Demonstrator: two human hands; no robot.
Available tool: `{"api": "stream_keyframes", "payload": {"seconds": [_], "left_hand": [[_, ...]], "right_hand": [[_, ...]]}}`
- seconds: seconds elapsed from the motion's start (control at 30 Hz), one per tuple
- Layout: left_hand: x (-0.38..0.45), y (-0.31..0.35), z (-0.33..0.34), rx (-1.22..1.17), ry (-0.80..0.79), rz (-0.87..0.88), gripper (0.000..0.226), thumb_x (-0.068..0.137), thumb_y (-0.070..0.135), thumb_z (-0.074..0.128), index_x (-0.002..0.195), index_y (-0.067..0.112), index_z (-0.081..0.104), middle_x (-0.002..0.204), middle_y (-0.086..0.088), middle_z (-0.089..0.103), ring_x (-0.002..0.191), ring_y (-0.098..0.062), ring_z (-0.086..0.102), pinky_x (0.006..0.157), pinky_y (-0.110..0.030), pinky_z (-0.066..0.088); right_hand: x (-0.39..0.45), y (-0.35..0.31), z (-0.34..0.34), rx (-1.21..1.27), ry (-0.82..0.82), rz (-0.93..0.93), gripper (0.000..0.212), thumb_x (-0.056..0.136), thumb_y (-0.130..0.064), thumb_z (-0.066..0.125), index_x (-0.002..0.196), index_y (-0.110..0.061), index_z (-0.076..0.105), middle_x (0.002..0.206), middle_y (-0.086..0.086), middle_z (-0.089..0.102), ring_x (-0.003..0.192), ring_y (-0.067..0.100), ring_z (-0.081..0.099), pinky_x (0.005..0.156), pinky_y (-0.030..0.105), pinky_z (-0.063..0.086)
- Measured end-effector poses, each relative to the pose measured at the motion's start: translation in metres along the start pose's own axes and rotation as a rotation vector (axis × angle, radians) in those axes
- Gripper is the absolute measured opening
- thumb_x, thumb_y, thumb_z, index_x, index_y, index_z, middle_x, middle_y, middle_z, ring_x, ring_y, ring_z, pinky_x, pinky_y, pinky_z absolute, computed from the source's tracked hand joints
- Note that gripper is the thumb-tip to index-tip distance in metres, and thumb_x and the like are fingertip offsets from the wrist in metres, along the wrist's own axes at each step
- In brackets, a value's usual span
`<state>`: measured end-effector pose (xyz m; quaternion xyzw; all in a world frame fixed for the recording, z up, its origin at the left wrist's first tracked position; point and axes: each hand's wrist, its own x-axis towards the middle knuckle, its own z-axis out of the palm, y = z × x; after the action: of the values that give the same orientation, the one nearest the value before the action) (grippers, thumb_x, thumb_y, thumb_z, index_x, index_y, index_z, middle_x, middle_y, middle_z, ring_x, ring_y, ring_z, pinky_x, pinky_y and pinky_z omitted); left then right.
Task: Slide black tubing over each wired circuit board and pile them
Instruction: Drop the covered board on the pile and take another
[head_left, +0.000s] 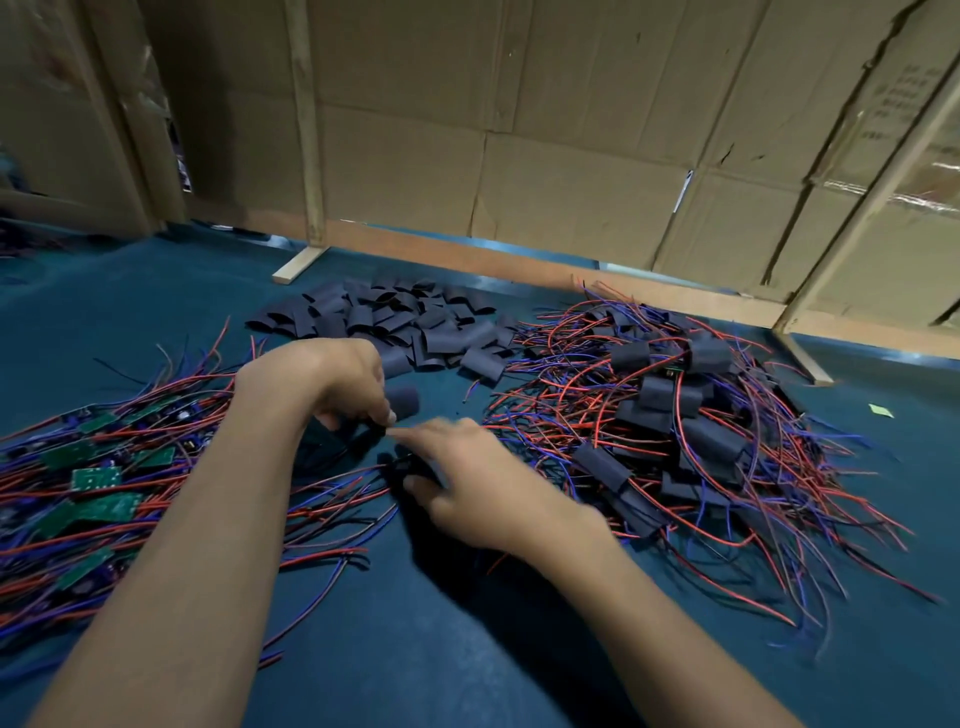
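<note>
Head cam: left hand pinches black tubing, right hand grips wired board w/ trailing leads; loose wires could snag, blocking sleeve.

A small assembly workshop, makeshift in build; the bench is covered in dark teal cloth; flattened cardboard sheets on bare wooden battens wall it off; bulk heaps lie sorted on it: bare green circuit boards with red and blue wires, cut black tubing pieces, and sleeved units.
</note>
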<state>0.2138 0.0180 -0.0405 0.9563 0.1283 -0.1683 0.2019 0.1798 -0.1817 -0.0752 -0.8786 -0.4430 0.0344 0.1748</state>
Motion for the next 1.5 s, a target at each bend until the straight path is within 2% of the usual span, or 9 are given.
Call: {"api": "stream_keyframes", "payload": {"seconds": [0.23,0.33,0.6,0.83,0.97,1.13,1.27,1.4,1.5], "left_hand": [[-0.004,0.010,-0.001,0.104,-0.006,0.013,0.041,0.079,0.049,0.081,0.106,0.023,0.066,0.097,0.003,0.063,0.076,-0.014,0.062,0.060,-0.027,0.052],[0.000,0.016,0.002,0.122,0.008,0.020,0.039,0.079,0.038,0.084,0.108,0.020,0.066,0.099,0.000,0.063,0.075,-0.015,0.061,0.064,-0.029,0.053],[0.002,0.020,0.005,-0.097,-0.022,0.148,0.013,0.094,0.017,0.054,0.093,0.007,0.063,0.078,-0.007,0.075,0.064,-0.017,0.071,0.054,-0.025,0.051],[0.003,0.041,0.003,-0.686,-0.124,0.260,0.049,0.065,0.041,0.048,0.107,0.019,0.060,0.059,0.001,0.051,0.046,-0.015,0.045,0.056,-0.036,0.056],[-0.003,0.049,0.004,-0.581,-0.002,0.375,0.062,0.070,0.054,0.044,0.117,0.016,0.059,0.077,0.002,0.055,0.058,-0.011,0.052,0.062,-0.038,0.060],[-0.008,0.054,0.007,-0.522,0.066,0.524,0.031,0.108,0.026,0.039,0.130,0.006,0.049,0.098,-0.004,0.054,0.088,-0.015,0.064,0.072,-0.031,0.062],[-0.019,0.064,0.002,-0.709,0.098,0.552,0.035,0.105,0.034,0.042,0.116,0.003,0.053,0.079,-0.003,0.044,0.066,-0.021,0.056,0.065,-0.040,0.059],[-0.034,0.069,-0.005,-0.843,-0.023,0.598,0.045,0.088,0.040,0.032,0.104,0.011,0.062,0.069,0.002,0.037,0.054,-0.016,0.038,0.054,-0.037,0.050],[-0.039,0.073,-0.005,-0.734,0.084,0.626,0.035,0.104,0.037,0.033,0.107,0.016,0.060,0.079,-0.001,0.046,0.062,-0.014,0.050,0.061,-0.038,0.051]], "right_hand": [[-0.003,0.005,-0.014,-0.033,0.070,0.013,0.022,0.094,-0.031,0.061,0.109,-0.022,0.074,0.104,0.005,0.072,0.105,0.031,0.059,0.095,0.044,0.044],[-0.006,0.008,-0.030,0.053,0.162,0.044,0.024,0.094,-0.023,0.058,0.110,-0.020,0.074,0.104,0.006,0.074,0.102,0.026,0.064,0.094,0.040,0.048],[-0.020,0.030,-0.085,1.053,0.589,0.137,0.022,0.084,-0.014,0.043,0.084,-0.005,0.064,0.059,0.015,0.058,0.047,0.028,0.052,0.054,0.035,0.040],[-0.037,0.037,-0.119,1.232,0.601,0.101,0.006,0.092,-0.003,0.057,0.087,-0.004,0.061,0.064,0.006,0.060,0.043,0.013,0.040,0.047,0.028,0.017],[-0.049,0.037,-0.135,1.204,0.640,0.059,0.001,0.088,-0.008,0.066,0.087,-0.007,0.065,0.073,0.006,0.069,0.053,0.013,0.054,0.044,0.020,0.025],[-0.060,0.032,-0.150,1.260,0.811,0.066,0.008,0.088,-0.006,0.063,0.093,-0.010,0.067,0.073,0.005,0.069,0.058,0.013,0.055,0.045,0.020,0.027],[-0.064,0.024,-0.159,1.421,0.994,-0.195,0.012,0.097,-0.010,0.054,0.096,-0.017,0.063,0.078,-0.001,0.067,0.058,0.007,0.051,0.047,0.020,0.032],[-0.078,0.029,-0.189,1.827,0.707,-0.481,0.011,0.096,-0.006,0.055,0.105,0.000,0.057,0.082,0.017,0.069,0.054,0.017,0.049,0.043,0.025,0.034],[-0.086,0.041,-0.192,1.594,0.868,-0.432,0.024,0.092,-0.012,0.063,0.112,-0.003,0.054,0.085,0.011,0.070,0.053,0.013,0.049,0.044,0.024,0.037]]}}
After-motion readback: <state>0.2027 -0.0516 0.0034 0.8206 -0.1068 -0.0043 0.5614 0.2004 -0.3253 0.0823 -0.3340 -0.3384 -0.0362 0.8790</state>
